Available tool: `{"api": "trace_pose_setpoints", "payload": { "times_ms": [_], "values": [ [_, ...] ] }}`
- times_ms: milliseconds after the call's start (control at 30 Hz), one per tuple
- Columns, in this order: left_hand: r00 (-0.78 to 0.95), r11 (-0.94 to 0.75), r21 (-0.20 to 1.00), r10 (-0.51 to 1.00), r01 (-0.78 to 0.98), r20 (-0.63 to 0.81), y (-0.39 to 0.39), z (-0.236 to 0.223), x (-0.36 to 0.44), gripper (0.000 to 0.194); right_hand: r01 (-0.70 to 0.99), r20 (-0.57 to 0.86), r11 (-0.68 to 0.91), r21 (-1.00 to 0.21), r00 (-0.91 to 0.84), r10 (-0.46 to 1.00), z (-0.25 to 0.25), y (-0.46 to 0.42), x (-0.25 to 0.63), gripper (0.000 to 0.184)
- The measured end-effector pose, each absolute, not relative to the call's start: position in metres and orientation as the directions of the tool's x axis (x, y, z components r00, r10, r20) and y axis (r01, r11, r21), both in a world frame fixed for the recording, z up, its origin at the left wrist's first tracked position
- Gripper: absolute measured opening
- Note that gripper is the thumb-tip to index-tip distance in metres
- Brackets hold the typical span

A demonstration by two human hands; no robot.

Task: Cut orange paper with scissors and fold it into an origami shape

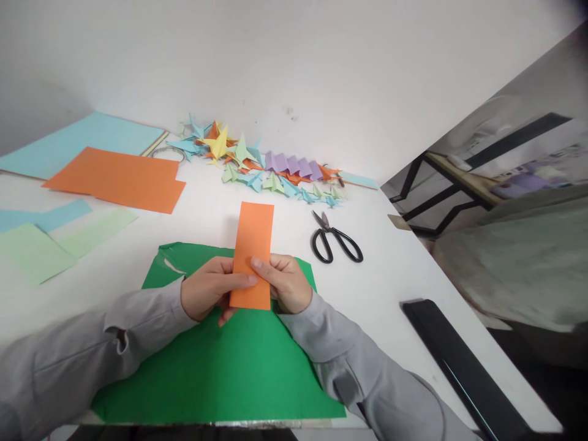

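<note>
An orange paper strip (254,233) stands lengthwise between my two hands, over a green sheet (220,373) on the table. My left hand (214,286) grips its left edge, thumb on the front face and fingers behind. From the other side my right hand (287,282) pinches it, the thumb pressed on the middle of the paper. Both hands' fingers behind the strip are mostly hidden. Beyond the right hand lie black-handled scissors (328,236), their blades slightly apart.
Folded paper stars and cranes (219,144) line the wall, with a purple pleated paper (294,165) among them. Orange sheets (124,177), blue sheets (82,141) and green pieces (37,251) lie at left. A long black object (463,361) rests near the right edge.
</note>
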State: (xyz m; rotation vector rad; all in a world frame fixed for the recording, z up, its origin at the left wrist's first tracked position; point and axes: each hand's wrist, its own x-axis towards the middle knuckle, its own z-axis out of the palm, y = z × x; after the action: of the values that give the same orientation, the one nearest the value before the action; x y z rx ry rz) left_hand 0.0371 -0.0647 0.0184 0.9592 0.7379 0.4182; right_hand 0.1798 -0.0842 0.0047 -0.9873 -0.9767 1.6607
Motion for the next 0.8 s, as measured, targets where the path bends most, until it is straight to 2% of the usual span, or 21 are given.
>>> {"api": "trace_pose_setpoints", "payload": {
  "times_ms": [100, 167, 233, 267, 300, 333, 367, 433, 533, 633, 733, 800],
  "values": [
    [0.659, 0.501, 0.865, 0.661, -0.032, -0.359, -0.065, 0.017, 0.038, 0.031, -0.224, -0.149, -0.202, -0.953, -0.231, 0.961, 0.001, -0.084, 0.183, 0.044],
    [0.579, 0.412, 0.91, 0.753, -0.043, -0.313, -0.065, 0.016, 0.039, 0.029, -0.22, -0.16, -0.204, -0.954, -0.203, 0.966, 0.0, -0.082, 0.185, 0.049],
    [0.362, 0.169, 0.985, 0.921, -0.033, -0.146, -0.066, 0.015, 0.037, 0.033, -0.276, -0.186, -0.22, -0.936, -0.145, 0.972, 0.0, -0.08, 0.185, 0.049],
    [0.239, -0.014, 1.0, 0.971, 0.017, 0.01, -0.067, 0.015, 0.036, 0.039, -0.308, -0.201, -0.227, -0.924, -0.115, 0.973, 0.0, -0.079, 0.184, 0.048],
    [0.152, -0.209, 0.973, 0.969, 0.101, 0.192, -0.067, 0.014, 0.035, 0.046, -0.331, -0.213, -0.231, -0.915, -0.088, 0.973, 0.001, -0.078, 0.184, 0.048],
    [0.158, -0.389, 0.899, 0.919, 0.2, 0.362, -0.068, 0.014, 0.033, 0.051, -0.341, -0.222, -0.23, -0.911, -0.065, 0.973, 0.001, -0.078, 0.183, 0.048],
    [0.226, -0.541, 0.792, 0.84, 0.284, 0.493, -0.068, 0.013, 0.031, 0.052, -0.339, -0.227, -0.228, -0.913, -0.044, 0.973, 0.001, -0.078, 0.182, 0.048],
    [0.421, -0.739, 0.57, 0.674, 0.36, 0.607, -0.068, 0.012, 0.029, 0.046, -0.302, -0.228, -0.223, -0.927, -0.019, 0.973, 0.0, -0.078, 0.181, 0.046],
    [0.538, -0.862, 0.358, 0.505, 0.359, 0.675, -0.065, 0.008, 0.028, 0.025, -0.238, -0.205, -0.205, -0.949, -0.025, 0.978, -0.003, -0.08, 0.18, 0.046],
    [0.539, -0.925, 0.28, 0.377, 0.256, 0.754, -0.061, 0.009, 0.028, 0.02, -0.224, -0.191, -0.198, -0.954, -0.053, 0.98, -0.005, -0.081, 0.18, 0.046],
    [0.472, -0.931, 0.331, 0.364, 0.154, 0.803, -0.061, 0.016, 0.025, 0.024, -0.234, -0.161, -0.168, -0.958, -0.05, 0.986, -0.003, -0.081, 0.183, 0.049],
    [0.405, -0.85, 0.508, 0.518, 0.141, 0.753, -0.063, 0.023, 0.022, 0.021, -0.23, -0.07, -0.06, -0.971, 0.036, 0.997, 0.001, -0.079, 0.189, 0.053]
  ]
}}
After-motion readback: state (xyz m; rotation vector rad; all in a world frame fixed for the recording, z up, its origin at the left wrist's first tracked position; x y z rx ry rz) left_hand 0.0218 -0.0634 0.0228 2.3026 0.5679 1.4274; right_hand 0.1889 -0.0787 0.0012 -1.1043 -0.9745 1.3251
